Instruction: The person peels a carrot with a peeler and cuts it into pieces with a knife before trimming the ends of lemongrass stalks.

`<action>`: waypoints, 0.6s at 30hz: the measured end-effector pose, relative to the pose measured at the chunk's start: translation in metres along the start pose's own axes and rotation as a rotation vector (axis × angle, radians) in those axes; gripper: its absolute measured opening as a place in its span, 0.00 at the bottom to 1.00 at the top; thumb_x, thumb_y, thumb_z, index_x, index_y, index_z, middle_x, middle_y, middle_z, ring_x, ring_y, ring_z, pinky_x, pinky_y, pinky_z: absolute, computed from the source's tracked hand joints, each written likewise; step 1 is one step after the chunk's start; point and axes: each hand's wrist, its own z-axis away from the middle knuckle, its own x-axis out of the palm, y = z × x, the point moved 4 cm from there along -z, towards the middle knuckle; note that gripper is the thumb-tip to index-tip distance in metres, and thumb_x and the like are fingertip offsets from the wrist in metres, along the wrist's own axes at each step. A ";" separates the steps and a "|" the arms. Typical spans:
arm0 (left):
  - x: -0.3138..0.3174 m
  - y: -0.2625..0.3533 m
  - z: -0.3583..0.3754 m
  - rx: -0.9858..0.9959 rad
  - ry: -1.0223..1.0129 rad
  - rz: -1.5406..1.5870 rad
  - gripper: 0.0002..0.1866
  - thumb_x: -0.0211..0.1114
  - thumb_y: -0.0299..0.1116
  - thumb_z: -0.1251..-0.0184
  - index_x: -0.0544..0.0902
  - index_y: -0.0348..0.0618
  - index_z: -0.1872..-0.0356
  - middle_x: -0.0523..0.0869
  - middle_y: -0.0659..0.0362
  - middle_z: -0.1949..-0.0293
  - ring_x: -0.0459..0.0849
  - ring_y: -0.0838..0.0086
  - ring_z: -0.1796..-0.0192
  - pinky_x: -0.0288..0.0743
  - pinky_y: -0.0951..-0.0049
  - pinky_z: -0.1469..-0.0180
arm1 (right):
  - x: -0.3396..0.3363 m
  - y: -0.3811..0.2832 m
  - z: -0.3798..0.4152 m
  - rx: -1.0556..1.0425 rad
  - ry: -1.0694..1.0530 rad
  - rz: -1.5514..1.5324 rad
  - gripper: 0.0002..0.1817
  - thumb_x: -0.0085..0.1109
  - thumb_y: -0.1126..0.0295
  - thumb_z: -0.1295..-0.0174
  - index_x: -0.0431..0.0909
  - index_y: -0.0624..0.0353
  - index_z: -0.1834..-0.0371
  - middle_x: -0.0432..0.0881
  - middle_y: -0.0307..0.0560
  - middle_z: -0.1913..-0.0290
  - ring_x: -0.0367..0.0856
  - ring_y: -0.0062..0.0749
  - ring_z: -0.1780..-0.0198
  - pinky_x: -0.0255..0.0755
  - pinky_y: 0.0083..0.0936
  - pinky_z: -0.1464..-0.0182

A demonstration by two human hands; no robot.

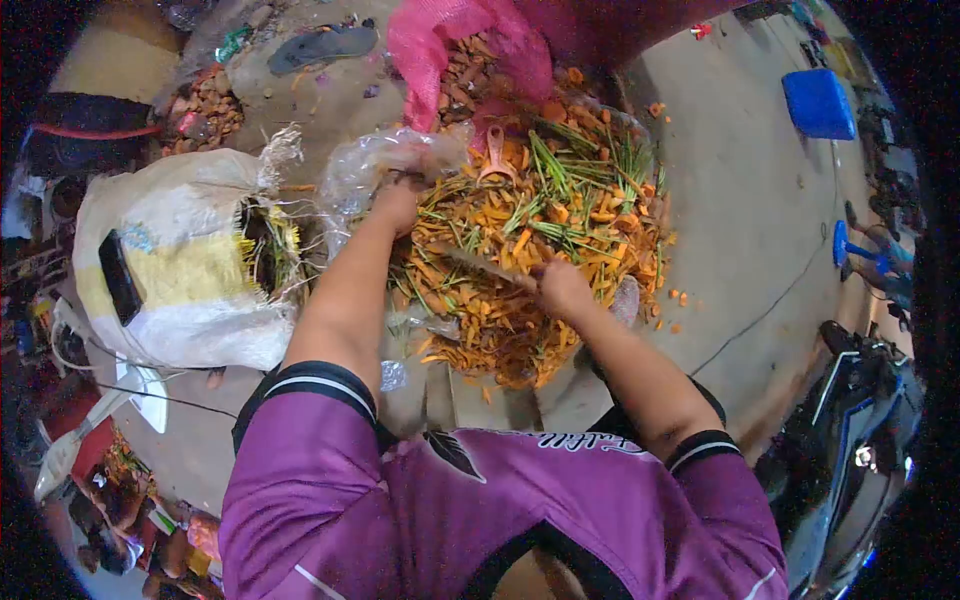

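Observation:
In my right hand [565, 290] is a knife [485, 265], its blade pointing left across a heap of orange root pieces and green stalks [510, 225]. The fingers of that hand are wrapped round the handle. My left hand [399, 205] is at the heap's left edge, beside a crumpled clear plastic bag [350, 175]. Its fingers are curled and partly dark, and what they grip cannot be made out. A pink peeler-like tool [495, 155] rests on the heap's far side.
A white and yellow woven sack [185, 260] lies at left with a black phone [120, 277] on it. Behind the heap stands a pink mesh sack [440, 40] near brown roots. A sandal [322, 48], a blue stool [820, 103] and a motorcycle [840, 430] are around.

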 end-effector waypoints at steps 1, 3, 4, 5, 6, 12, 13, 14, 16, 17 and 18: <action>0.007 0.002 0.002 -0.052 -0.056 -0.034 0.25 0.50 0.33 0.45 0.64 0.38 0.44 0.67 0.44 0.45 0.67 0.53 0.44 0.63 0.61 0.45 | 0.000 -0.001 -0.008 -0.051 0.100 0.064 0.24 0.47 0.48 0.45 0.76 0.60 0.64 0.74 0.57 0.67 0.73 0.50 0.60 0.68 0.38 0.58; 0.047 -0.025 -0.020 0.010 -0.044 -0.042 0.27 0.49 0.33 0.44 0.57 0.41 0.41 0.62 0.45 0.42 0.64 0.53 0.42 0.61 0.61 0.44 | -0.023 -0.003 -0.022 -0.078 0.346 0.028 0.15 0.51 0.57 0.46 0.75 0.59 0.66 0.72 0.57 0.64 0.72 0.51 0.62 0.68 0.38 0.60; 0.060 -0.034 -0.031 0.041 -0.032 -0.047 0.29 0.48 0.33 0.44 0.54 0.42 0.39 0.59 0.46 0.40 0.63 0.52 0.41 0.61 0.62 0.43 | -0.031 0.000 -0.034 -0.091 0.384 0.001 0.15 0.51 0.59 0.46 0.74 0.59 0.66 0.72 0.57 0.63 0.72 0.51 0.62 0.68 0.38 0.61; 0.061 -0.029 -0.028 0.012 -0.044 -0.078 0.28 0.47 0.33 0.43 0.54 0.43 0.39 0.59 0.47 0.40 0.63 0.53 0.41 0.60 0.60 0.42 | -0.041 0.001 -0.046 -0.108 0.424 -0.025 0.14 0.52 0.60 0.46 0.73 0.59 0.65 0.72 0.57 0.62 0.72 0.52 0.62 0.68 0.39 0.61; 0.065 -0.027 -0.017 -0.022 -0.058 -0.111 0.28 0.46 0.32 0.43 0.55 0.43 0.39 0.58 0.47 0.39 0.63 0.53 0.41 0.59 0.58 0.42 | -0.047 -0.001 -0.059 -0.135 0.440 -0.062 0.14 0.51 0.60 0.46 0.73 0.59 0.65 0.72 0.57 0.62 0.72 0.52 0.62 0.68 0.39 0.61; 0.072 -0.030 -0.014 -0.012 0.027 -0.154 0.23 0.48 0.33 0.46 0.64 0.41 0.46 0.65 0.49 0.43 0.69 0.54 0.45 0.59 0.48 0.45 | -0.024 -0.032 -0.152 -0.191 0.387 -0.008 0.14 0.47 0.62 0.44 0.71 0.58 0.59 0.72 0.55 0.60 0.70 0.51 0.57 0.67 0.38 0.58; 0.069 -0.030 -0.009 -0.012 0.016 -0.110 0.22 0.49 0.34 0.46 0.66 0.40 0.48 0.68 0.48 0.46 0.70 0.54 0.46 0.60 0.51 0.46 | -0.012 -0.036 -0.157 -0.208 0.399 0.033 0.14 0.46 0.63 0.44 0.71 0.57 0.59 0.72 0.55 0.60 0.70 0.51 0.56 0.67 0.38 0.57; 0.056 -0.021 0.000 -0.010 0.009 -0.065 0.21 0.50 0.34 0.47 0.67 0.39 0.50 0.70 0.47 0.48 0.71 0.54 0.48 0.62 0.53 0.47 | -0.005 -0.040 -0.161 -0.227 0.414 0.075 0.14 0.45 0.63 0.44 0.71 0.57 0.58 0.72 0.54 0.59 0.70 0.50 0.56 0.67 0.38 0.56; 0.038 -0.007 0.011 0.005 -0.059 -0.033 0.20 0.52 0.35 0.48 0.70 0.37 0.54 0.74 0.46 0.53 0.74 0.54 0.51 0.65 0.57 0.48 | 0.004 -0.043 -0.159 -0.158 0.400 0.210 0.13 0.44 0.65 0.44 0.71 0.57 0.58 0.71 0.54 0.58 0.69 0.50 0.54 0.66 0.39 0.55; 0.033 -0.001 0.013 0.021 -0.118 -0.044 0.20 0.53 0.36 0.49 0.71 0.36 0.55 0.75 0.46 0.54 0.74 0.54 0.52 0.66 0.59 0.49 | 0.004 -0.044 -0.156 -0.123 0.394 0.280 0.14 0.43 0.66 0.44 0.71 0.57 0.57 0.71 0.53 0.58 0.69 0.50 0.54 0.66 0.39 0.54; 0.027 0.005 0.015 0.037 -0.175 -0.053 0.20 0.55 0.36 0.50 0.72 0.35 0.57 0.76 0.45 0.56 0.75 0.54 0.53 0.67 0.60 0.50 | 0.005 -0.041 -0.158 -0.058 0.266 0.279 0.14 0.42 0.68 0.45 0.70 0.58 0.57 0.71 0.53 0.58 0.70 0.49 0.55 0.67 0.40 0.56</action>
